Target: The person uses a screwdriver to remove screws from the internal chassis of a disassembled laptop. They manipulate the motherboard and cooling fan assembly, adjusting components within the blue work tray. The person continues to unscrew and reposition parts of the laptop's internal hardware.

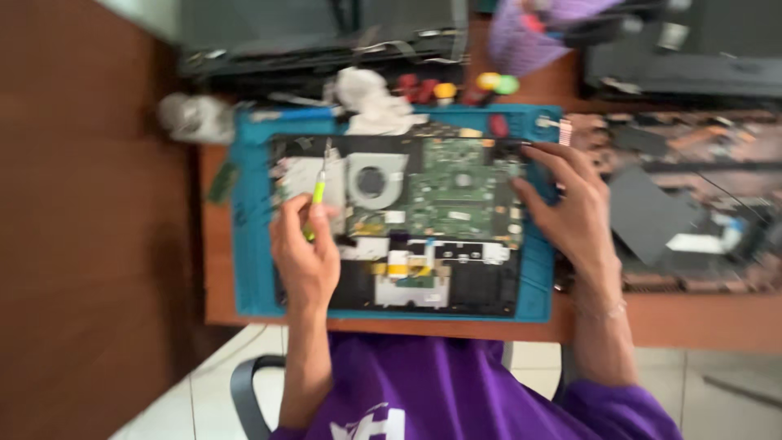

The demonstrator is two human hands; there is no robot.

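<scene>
Far left, crumpled white cloth (194, 116) off the edge of the teal repair mat (248, 244), near its top corner

On the mat, opened laptop chassis (395, 232), bottom cover already off, insides bared. Judged from that: opening-up done, inner work under way, board and fan not yet lifted out

Left hand (304, 259) over the chassis's left part, fingers closed round a yellow-green screwdriver (318, 195), tip pointing up toward the white patch beside the cooling fan (372, 181). Too blurred to tell whether the tip touches a screw

Middle: fan seated in its grey housing, green motherboard (456, 191) just right of it, white ribbon and connectors below, dark battery area nearest the person. More white cloth (371, 102) at the mat's top edge, coloured tool handles (456, 85) lined beside it

Right hand (570, 208) spread on the chassis's right edge, fingertips pressed at the top right corner, steadying; nothing held, fingers apart

Further right, loose dark laptop parts (652, 212) on the wooden desk (700, 322)
</scene>
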